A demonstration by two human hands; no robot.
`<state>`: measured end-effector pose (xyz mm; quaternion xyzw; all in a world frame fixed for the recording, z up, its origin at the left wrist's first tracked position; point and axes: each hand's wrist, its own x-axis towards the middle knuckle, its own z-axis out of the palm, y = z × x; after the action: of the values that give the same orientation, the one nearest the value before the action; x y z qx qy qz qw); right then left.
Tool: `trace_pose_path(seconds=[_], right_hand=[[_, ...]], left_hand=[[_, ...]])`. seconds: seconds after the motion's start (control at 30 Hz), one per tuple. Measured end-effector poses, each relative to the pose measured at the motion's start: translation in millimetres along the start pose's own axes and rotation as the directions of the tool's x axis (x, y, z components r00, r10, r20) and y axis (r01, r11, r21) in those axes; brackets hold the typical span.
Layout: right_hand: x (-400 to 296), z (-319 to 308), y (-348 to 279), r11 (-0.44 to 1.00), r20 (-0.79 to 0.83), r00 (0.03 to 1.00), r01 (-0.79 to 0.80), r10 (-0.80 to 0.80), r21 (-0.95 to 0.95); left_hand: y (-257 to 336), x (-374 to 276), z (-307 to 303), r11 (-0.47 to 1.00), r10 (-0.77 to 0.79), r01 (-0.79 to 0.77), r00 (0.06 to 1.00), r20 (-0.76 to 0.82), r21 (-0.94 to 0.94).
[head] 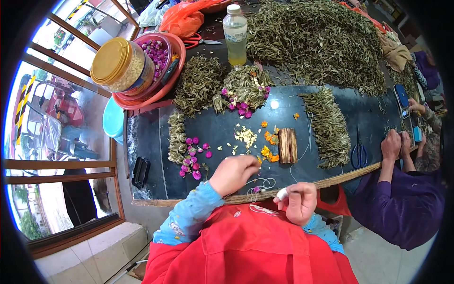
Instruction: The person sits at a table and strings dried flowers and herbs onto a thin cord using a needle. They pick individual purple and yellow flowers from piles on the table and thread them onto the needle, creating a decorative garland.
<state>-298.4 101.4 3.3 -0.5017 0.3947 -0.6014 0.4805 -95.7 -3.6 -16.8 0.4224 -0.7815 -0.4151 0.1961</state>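
My left hand (234,174), blurred, is over the table's front edge, its fingers just below the pale flower buds (245,137) and left of the orange flower heads (270,153). What its fingertips hold, if anything, is hidden. My right hand (299,203) is in front of the edge with fingers curled and a white wrap (282,194) around one finger. Its grip is too small to make out. Between the hands lies a looped pale thread (264,183) with a purple globe flower (256,189) beside it. More purple globe flowers (192,159) lie to the left.
A split wood block (287,145) stands right of the orange flowers. Bundled dried stems (176,136), a dried-leaf row (328,127), blue-handled scissors (359,154) and a bottle (235,39) are on the table. A lidded jar (122,65) sits in stacked basins. Another person's hands (391,145) are at right.
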Motion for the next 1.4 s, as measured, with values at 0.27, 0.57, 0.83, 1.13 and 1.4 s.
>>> trace_pose_path(seconds=[0.27,0.57,0.83,1.13,1.4], right_hand=[[5.4,-4.7,0.0,0.994,0.046,0.996,-0.068,0.072,-0.086],[26.6,-1.1,17.4,0.772,-0.047,0.982,-0.173,0.182,-0.612],[46.5,26.0,52.1,0.438,0.086,0.987,0.020,0.132,-0.899],[47.3,23.8,46.1,0.781,0.103,0.961,-0.144,0.257,-0.608],[53.1,29.9,27.7,0.792,0.090,0.948,-0.201,0.306,-0.576]], left_hand=[[-2.8,50.8,22.4,0.954,0.104,-0.044,0.977,-0.187,0.298],[0.2,18.8,-12.3,0.925,-0.254,0.224,0.965,-0.061,-0.306],[3.9,-4.1,-3.7,0.908,-0.242,0.196,0.967,-0.081,-0.369],[-5.5,-18.4,-2.7,0.824,-0.397,0.293,0.909,-0.124,-0.485],[3.9,-21.0,0.7,0.670,-0.396,0.299,0.918,0.014,-0.680]])
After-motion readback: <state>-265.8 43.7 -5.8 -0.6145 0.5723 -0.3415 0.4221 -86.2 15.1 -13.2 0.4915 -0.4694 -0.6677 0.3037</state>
